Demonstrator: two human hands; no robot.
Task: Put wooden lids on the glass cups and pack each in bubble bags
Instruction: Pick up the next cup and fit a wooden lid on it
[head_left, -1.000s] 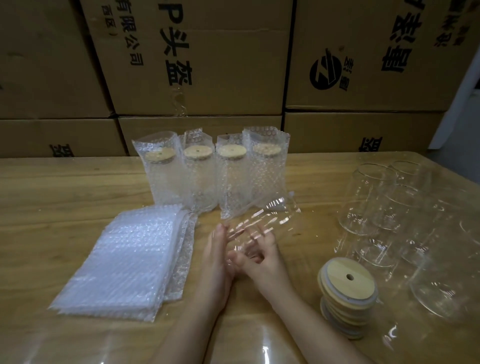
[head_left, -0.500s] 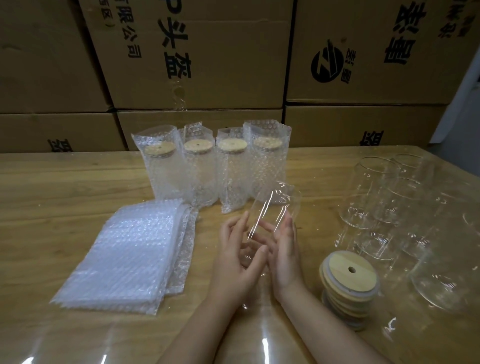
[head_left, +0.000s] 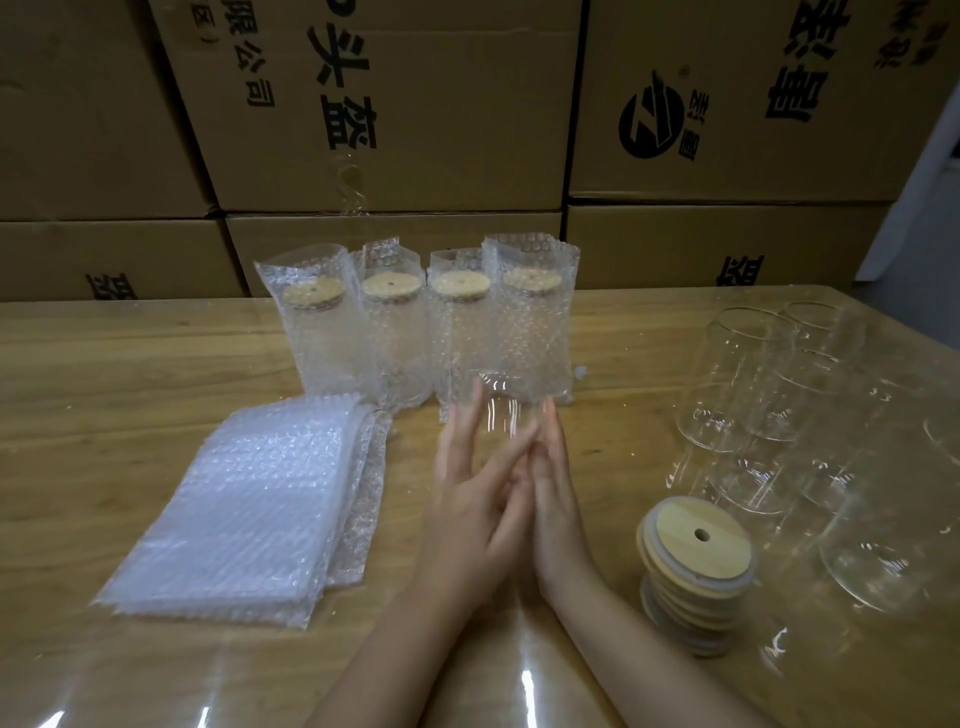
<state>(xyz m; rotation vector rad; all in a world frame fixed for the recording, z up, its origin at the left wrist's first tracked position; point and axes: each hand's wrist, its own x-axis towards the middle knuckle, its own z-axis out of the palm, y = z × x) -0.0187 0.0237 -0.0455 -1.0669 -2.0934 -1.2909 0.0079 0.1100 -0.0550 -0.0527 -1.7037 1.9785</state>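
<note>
While left hand (head_left: 467, 514) and right hand (head_left: 557, 501) sandwich the glass cup (head_left: 501, 410) (blurred), both grips are spread.

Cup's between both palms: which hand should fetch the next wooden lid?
Right. The right hand is nearer the lid stack, on its own side; the left hand lies toward the bubble bags and could steady the glass cup.

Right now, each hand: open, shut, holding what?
Left hand: open, straight fingers pressing the glass cup.
Right hand: open, straight fingers pressing its other side.
</note>
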